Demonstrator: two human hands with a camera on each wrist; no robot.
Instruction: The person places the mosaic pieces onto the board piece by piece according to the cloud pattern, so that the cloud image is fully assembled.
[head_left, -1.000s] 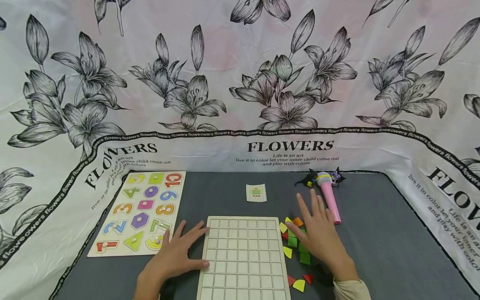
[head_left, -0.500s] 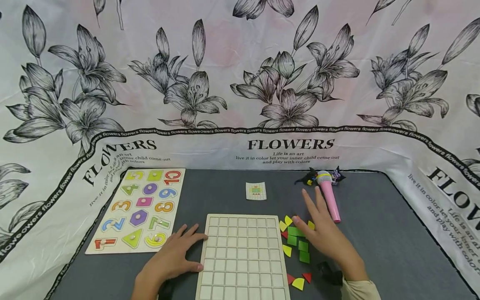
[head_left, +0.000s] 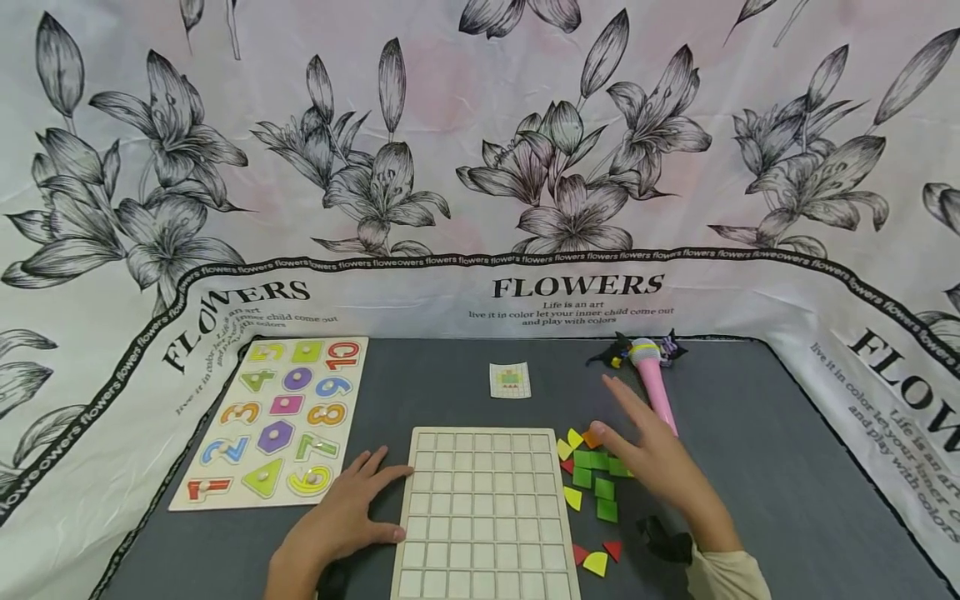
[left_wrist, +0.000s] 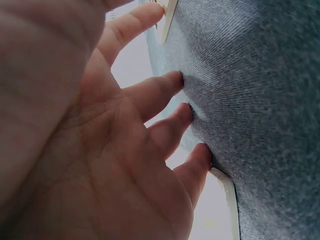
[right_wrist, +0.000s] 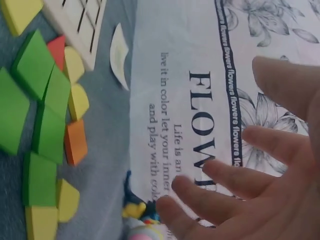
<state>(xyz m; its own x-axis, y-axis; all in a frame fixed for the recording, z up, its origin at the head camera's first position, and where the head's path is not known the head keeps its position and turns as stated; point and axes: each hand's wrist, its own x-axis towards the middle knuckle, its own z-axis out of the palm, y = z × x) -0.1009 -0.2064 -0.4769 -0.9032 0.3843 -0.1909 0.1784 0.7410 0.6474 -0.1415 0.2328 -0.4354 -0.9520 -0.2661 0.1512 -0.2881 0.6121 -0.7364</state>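
Note:
A pale wooden grid board [head_left: 483, 508] lies in front of me in the head view. My left hand [head_left: 341, 512] is at its left edge, thumb and forefinger right at the rim, the other fingertips down on the dark cloth. In the left wrist view this hand [left_wrist: 115, 150] has loosely bent fingers and grips nothing. My right hand [head_left: 663, 467] is held over the loose pieces right of the board, fingers extended, holding nothing. Below it are green squares [head_left: 582, 477], yellow rounded pieces [head_left: 573, 498], red triangles [head_left: 612, 550] and an orange piece [right_wrist: 76, 142].
Behind the board lies a small pattern card [head_left: 509, 381]. A number-and-shape puzzle board [head_left: 180, 500] sits at the left. A pink toy microphone [head_left: 656, 387] lies at the back right beside a small dark toy [head_left: 618, 350]. Flower-printed cloth [head_left: 420, 300] borders the dark surface.
My right hand has shifted right and turned, uncovering more of the green pieces. My left fingers have drawn off the puzzle board's corner; the thumb remains near the grid board's edge.

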